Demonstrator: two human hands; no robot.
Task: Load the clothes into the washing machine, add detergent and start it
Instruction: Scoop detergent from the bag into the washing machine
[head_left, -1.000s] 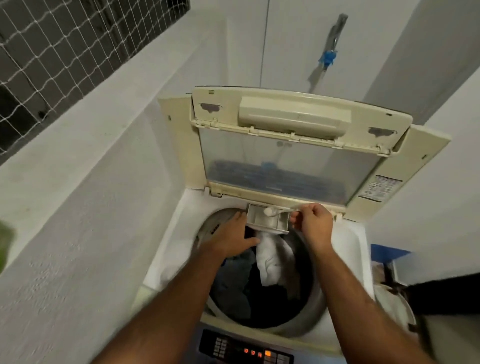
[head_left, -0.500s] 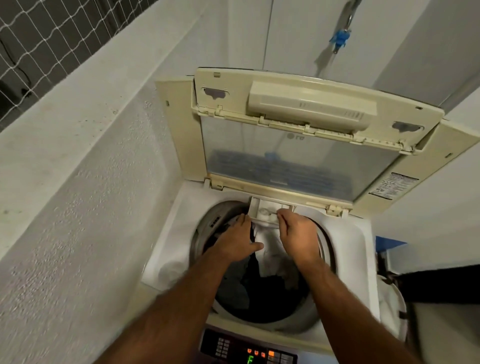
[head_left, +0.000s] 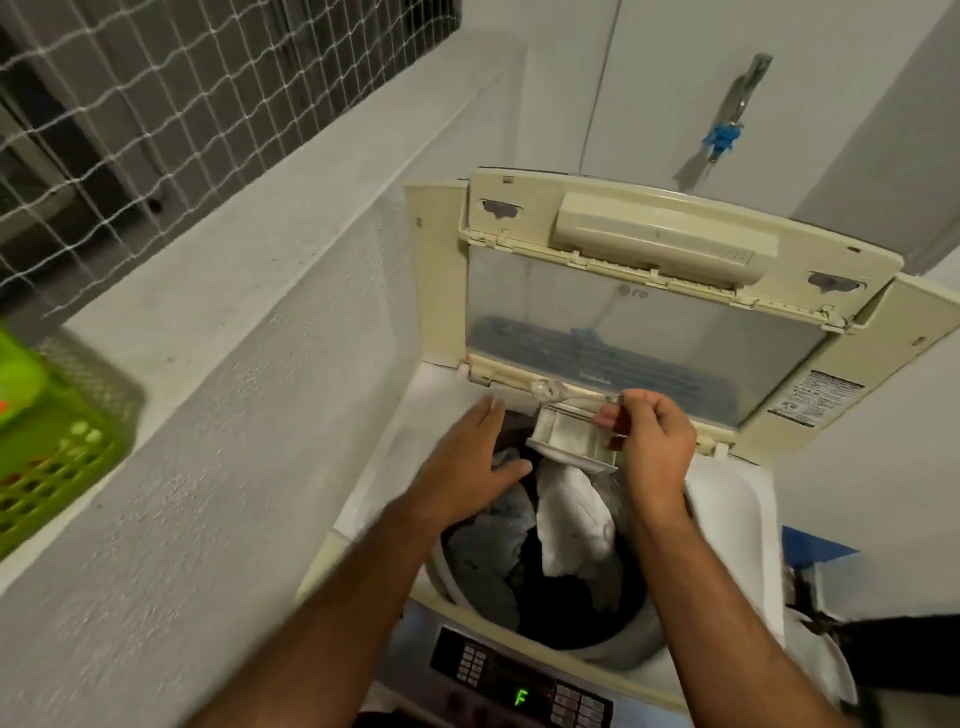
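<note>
The top-loading washing machine (head_left: 727, 499) stands with its cream lid (head_left: 660, 244) raised. Clothes (head_left: 571, 519), a white piece among grey and dark ones, fill the drum. The detergent drawer (head_left: 569, 434) is pulled out at the drum's back rim. My right hand (head_left: 649, 441) pinches the handle of a clear plastic spoon (head_left: 550, 389), held just above the drawer with its bowl pointing left. My left hand (head_left: 470, 457) hovers with fingers straight over the drum's left rim, holding nothing. The control panel (head_left: 519, 680) at the front shows a green F.
A grey concrete ledge (head_left: 223, 291) runs along the left, with a green plastic basket (head_left: 47, 431) on it and netting (head_left: 130, 119) above. A tap with a blue fitting (head_left: 727, 130) hangs on the back wall. Dark and white items (head_left: 857, 649) stand right of the machine.
My right hand has lifted from the drawer and now holds the spoon above it. My left hand has drawn left, away from the drawer. The view has swung left, bringing in the basket.
</note>
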